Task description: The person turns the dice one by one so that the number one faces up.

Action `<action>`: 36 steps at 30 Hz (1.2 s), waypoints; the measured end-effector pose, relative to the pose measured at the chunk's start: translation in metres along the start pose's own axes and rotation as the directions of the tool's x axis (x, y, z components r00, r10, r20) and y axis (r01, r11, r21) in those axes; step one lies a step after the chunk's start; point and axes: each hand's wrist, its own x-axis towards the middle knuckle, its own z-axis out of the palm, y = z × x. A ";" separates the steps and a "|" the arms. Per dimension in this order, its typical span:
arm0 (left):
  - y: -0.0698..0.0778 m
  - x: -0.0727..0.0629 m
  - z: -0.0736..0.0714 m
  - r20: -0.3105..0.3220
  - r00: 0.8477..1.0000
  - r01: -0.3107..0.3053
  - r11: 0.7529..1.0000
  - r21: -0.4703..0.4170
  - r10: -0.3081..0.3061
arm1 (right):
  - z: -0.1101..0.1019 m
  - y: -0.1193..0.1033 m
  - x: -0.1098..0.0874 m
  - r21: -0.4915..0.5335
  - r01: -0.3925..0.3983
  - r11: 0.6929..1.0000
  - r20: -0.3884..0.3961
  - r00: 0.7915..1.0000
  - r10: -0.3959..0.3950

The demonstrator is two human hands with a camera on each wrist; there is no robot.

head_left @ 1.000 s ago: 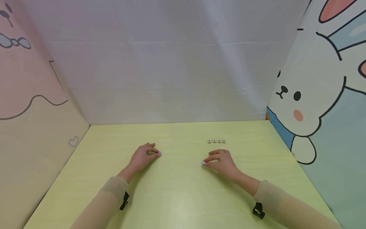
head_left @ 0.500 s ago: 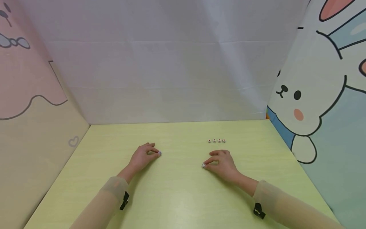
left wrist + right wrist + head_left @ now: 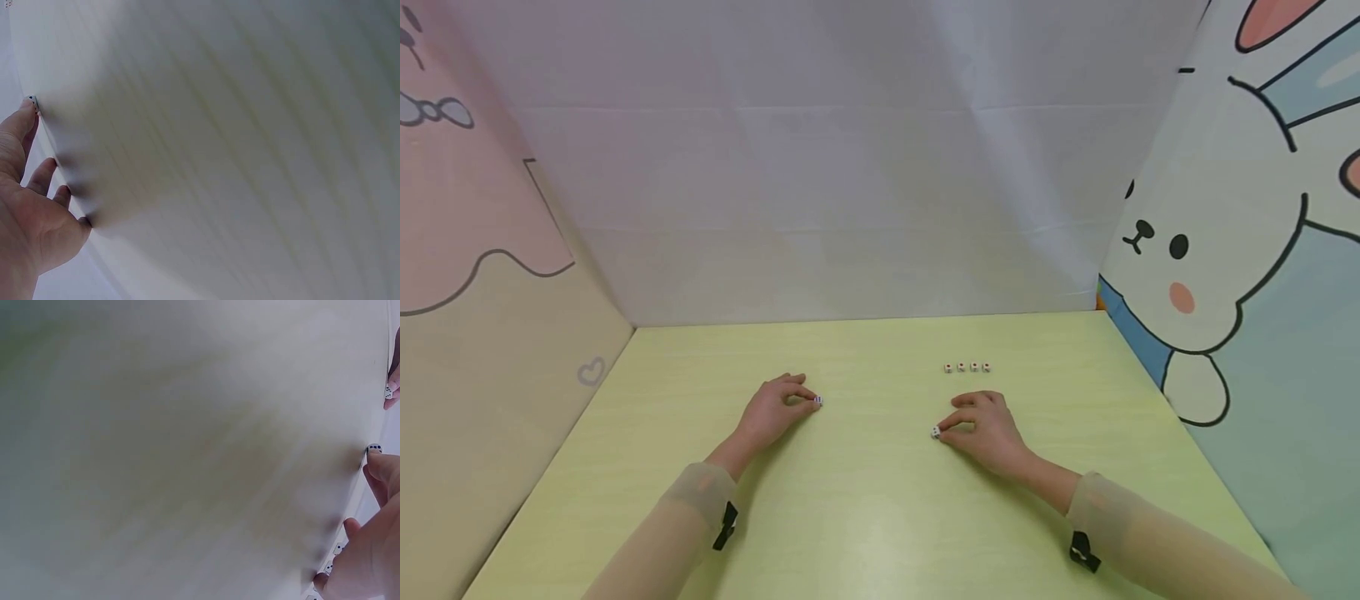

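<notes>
My left hand point(image 3: 773, 412) pinches a small white die point(image 3: 818, 402) between thumb and index finger, left of the table's middle. In the left wrist view this die point(image 3: 31, 99) shows at the fingertips, and the other fingertips rest against the table. Across from it, my right hand point(image 3: 983, 429) pinches a second white die point(image 3: 936, 432) by thumb and index finger, close over the table. Dark pips mark its face point(image 3: 374, 448) in the right wrist view. Beyond the right hand, several dice point(image 3: 967, 367) stand in a straight spaced row, red pips up.
The pale yellow table point(image 3: 865, 500) ends at a whitish curtain point(image 3: 850, 208) along the back. A panel with a cartoon rabbit point(image 3: 1225, 250) borders the right side, a pink and cream panel point(image 3: 490, 350) the left.
My right hand has brought its die slightly nearer to me and turned it a little in the fingertips. My left hand and the row of dice keep their places.
</notes>
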 end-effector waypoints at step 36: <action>-0.005 0.001 0.003 -0.007 1.000 -0.023 1.000 -0.005 0.023 | -0.010 -0.004 0.001 -0.202 0.077 0.976 -0.033 0.996 -0.086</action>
